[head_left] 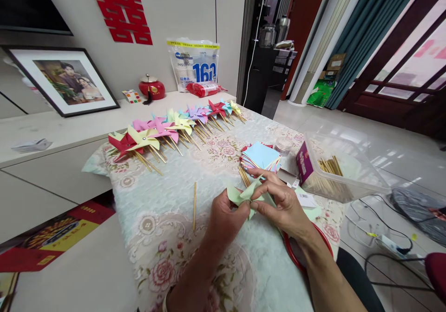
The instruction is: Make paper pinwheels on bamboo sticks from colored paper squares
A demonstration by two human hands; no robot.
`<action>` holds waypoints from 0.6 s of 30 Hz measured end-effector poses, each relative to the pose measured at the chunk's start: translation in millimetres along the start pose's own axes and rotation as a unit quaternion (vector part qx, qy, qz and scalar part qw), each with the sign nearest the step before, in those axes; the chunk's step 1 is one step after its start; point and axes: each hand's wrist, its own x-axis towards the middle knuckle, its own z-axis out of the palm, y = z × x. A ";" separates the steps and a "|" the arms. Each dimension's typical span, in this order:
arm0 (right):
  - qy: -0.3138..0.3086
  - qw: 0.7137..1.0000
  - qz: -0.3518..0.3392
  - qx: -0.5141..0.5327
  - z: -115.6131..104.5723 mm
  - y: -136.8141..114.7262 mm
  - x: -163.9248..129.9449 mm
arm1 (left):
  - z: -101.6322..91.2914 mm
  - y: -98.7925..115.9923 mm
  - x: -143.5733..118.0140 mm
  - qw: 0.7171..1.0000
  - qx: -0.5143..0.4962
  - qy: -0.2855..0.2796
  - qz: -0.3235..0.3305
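A pale green paper pinwheel (pixel 248 195) sits half folded above the floral tablecloth (pixel 167 186), pinched at its centre between the left hand (pixel 226 215) and the right hand (pixel 284 205), both closed on the paper. If either pinch slackens, the gathered corners would likely spring apart. A loose wooden stick (pixel 194 206) lies just left of the hands. Beyond them are a stack of coloured paper squares (pixel 261 156), a clear box of sticks (pixel 334 168) and a row of finished pinwheels (pixel 174 128); nothing blocks the hands.
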 end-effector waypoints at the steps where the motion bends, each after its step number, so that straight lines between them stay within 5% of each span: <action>1: 0.000 1.000 -0.001 0.002 0.0 0.5 0.0 | 0.5 -0.2 -0.2 1.000 -0.001 0.002 -0.002; 18: -0.042 0.999 0.027 0.010 -1.5 0.6 -0.8 | -3.7 4.3 0.9 0.999 -0.029 0.001 -0.025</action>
